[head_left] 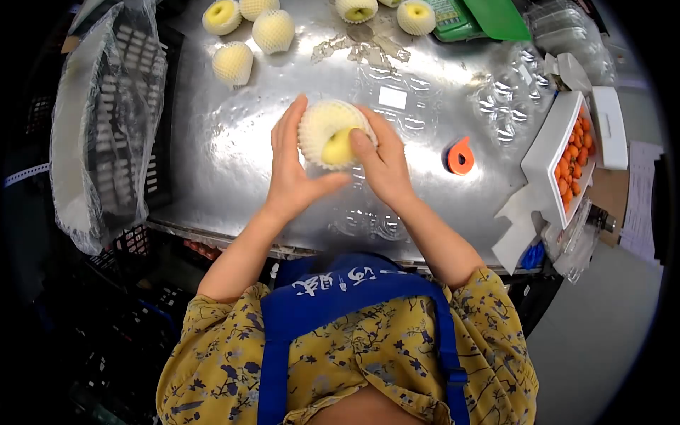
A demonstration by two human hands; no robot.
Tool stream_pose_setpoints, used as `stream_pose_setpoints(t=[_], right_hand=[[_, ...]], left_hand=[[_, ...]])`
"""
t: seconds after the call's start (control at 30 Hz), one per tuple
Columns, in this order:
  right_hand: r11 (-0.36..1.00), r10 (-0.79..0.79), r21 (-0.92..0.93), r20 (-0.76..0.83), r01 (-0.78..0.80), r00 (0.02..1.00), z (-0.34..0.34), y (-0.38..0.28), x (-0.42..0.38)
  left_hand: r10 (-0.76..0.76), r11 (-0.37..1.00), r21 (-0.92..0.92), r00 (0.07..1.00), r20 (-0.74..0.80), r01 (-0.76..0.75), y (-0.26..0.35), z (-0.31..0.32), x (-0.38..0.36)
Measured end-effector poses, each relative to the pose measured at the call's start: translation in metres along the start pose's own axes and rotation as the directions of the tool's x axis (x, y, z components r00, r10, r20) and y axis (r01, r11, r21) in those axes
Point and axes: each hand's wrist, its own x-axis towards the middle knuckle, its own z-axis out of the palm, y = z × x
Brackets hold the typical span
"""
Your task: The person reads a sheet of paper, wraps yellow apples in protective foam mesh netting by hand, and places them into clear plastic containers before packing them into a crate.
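Note:
A yellow apple in a white foam net is held between my two hands above the metal table. My left hand supports the netted fruit along its left side, fingers stretched up against the net and thumb held away below it. On the other side, my right hand grips the fruit, its thumb pressing near the net's edge where bare yellow skin shows. Behind and under them lies a clear plastic clamshell tray with a white label.
More netted apples stand along the table's far side, near a green container. An orange tape cutter lies to the right. Beyond it are a white foam box of small orange fruits and clear packaging. A plastic-lined crate stands left.

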Motion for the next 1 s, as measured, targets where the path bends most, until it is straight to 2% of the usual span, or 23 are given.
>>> stream_pose_setpoints(t=[0.03, 0.07, 0.13, 0.17, 0.27, 0.3, 0.33, 0.37, 0.4, 0.43, 0.53, 0.57, 0.67, 0.73, 0.77, 0.8, 0.83, 0.9, 0.97, 1.0], right_hand=[[0.984, -0.077, -0.165, -0.029, 0.071, 0.997, -0.006, -0.012, -0.005], [0.935, -0.158, -0.327, -0.043, 0.135, 0.987, -0.008, -0.019, -0.012], [0.901, -0.206, -0.386, 0.019, 0.197, 0.978, -0.007, -0.021, -0.029], [0.878, -0.234, -0.417, 0.048, 0.232, 0.971, -0.009, -0.021, -0.033], [0.970, -0.214, -0.120, -0.002, 0.212, 0.977, -0.019, -0.007, -0.039], [0.929, 0.256, 0.272, 0.013, -0.250, 0.967, -0.020, -0.006, -0.041], [0.763, 0.348, 0.547, 0.100, -0.344, 0.932, -0.021, -0.008, -0.042], [0.509, 0.407, 0.758, 0.207, -0.409, 0.890, -0.022, -0.013, -0.041], [0.199, 0.420, 0.878, 0.324, -0.434, 0.848, -0.023, -0.015, -0.041], [0.143, 0.360, 0.890, 0.361, -0.433, 0.860, -0.026, -0.010, -0.043], [0.396, 0.358, 0.820, 0.276, -0.413, 0.892, -0.029, 0.003, -0.049], [0.450, 0.431, 0.758, 0.279, -0.472, 0.858, -0.029, 0.014, -0.054], [0.799, 0.442, 0.393, 0.131, -0.456, 0.887, -0.035, 0.021, -0.058], [0.977, 0.134, 0.176, -0.088, -0.117, 0.987, -0.042, 0.021, -0.057], [0.997, -0.061, 0.041, -0.192, 0.070, 0.980, -0.048, 0.016, -0.059], [0.964, -0.262, -0.112, -0.265, 0.240, 0.928, -0.053, 0.003, -0.060], [0.935, -0.347, -0.140, -0.149, 0.327, 0.926, -0.057, -0.012, -0.066], [0.814, -0.514, -0.275, 0.070, 0.512, 0.855, -0.050, -0.044, -0.064], [0.747, -0.549, -0.301, 0.222, 0.592, 0.806, -0.045, -0.046, -0.064], [0.763, -0.526, -0.279, 0.256, 0.583, 0.811, -0.043, -0.036, -0.062]], left_hand=[[-0.156, 0.983, -0.088, 0.987, 0.034, 0.158, -0.003, 0.006, -0.006], [-0.258, 0.925, -0.276, 0.965, 0.051, 0.262, 0.001, 0.010, -0.013], [-0.419, 0.681, -0.606, 0.897, 0.139, 0.412, 0.015, 0.018, -0.016], [-0.468, 0.620, -0.658, 0.875, 0.127, 0.427, 0.013, 0.022, -0.018], [-0.423, 0.569, -0.750, 0.902, 0.085, 0.337, 0.004, 0.028, -0.028], [-0.398, 0.511, -0.789, 0.907, 0.136, 0.342, 0.004, 0.026, -0.032], [-0.371, 0.449, -0.821, 0.910, 0.186, 0.352, 0.003, 0.025, -0.035], [-0.341, 0.385, -0.848, 0.910, 0.236, 0.364, 0.002, 0.024, -0.040], [-0.330, 0.302, -0.867, 0.897, 0.295, 0.397, 0.006, 0.025, -0.045], [-0.310, 0.219, -0.878, 0.883, 0.352, 0.427, 0.011, 0.027, -0.049], [-0.292, -0.085, -0.880, 0.833, 0.470, 0.467, 0.008, 0.030, -0.060], [-0.287, -0.194, -0.864, 0.816, 0.502, 0.464, 0.004, 0.031, -0.063], [-0.196, -0.301, -0.827, 0.818, 0.541, 0.475, -0.004, 0.034, -0.071], [-0.222, -0.227, -0.846, 0.820, 0.527, 0.482, -0.002, 0.034, -0.072], [-0.235, -0.191, -0.852, 0.821, 0.521, 0.487, 0.000, 0.033, -0.072], [-0.258, -0.133, -0.854, 0.815, 0.520, 0.503, 0.005, 0.032, -0.069], [-0.281, -0.074, -0.851, 0.808, 0.518, 0.520, 0.013, 0.030, -0.065], [-0.298, 0.010, -0.833, 0.797, 0.526, 0.554, 0.021, 0.030, -0.061], [-0.287, 0.058, -0.810, 0.787, 0.547, 0.584, 0.026, 0.032, -0.060], [-0.302, 0.054, -0.797, 0.770, 0.562, 0.602, 0.030, 0.032, -0.058]])
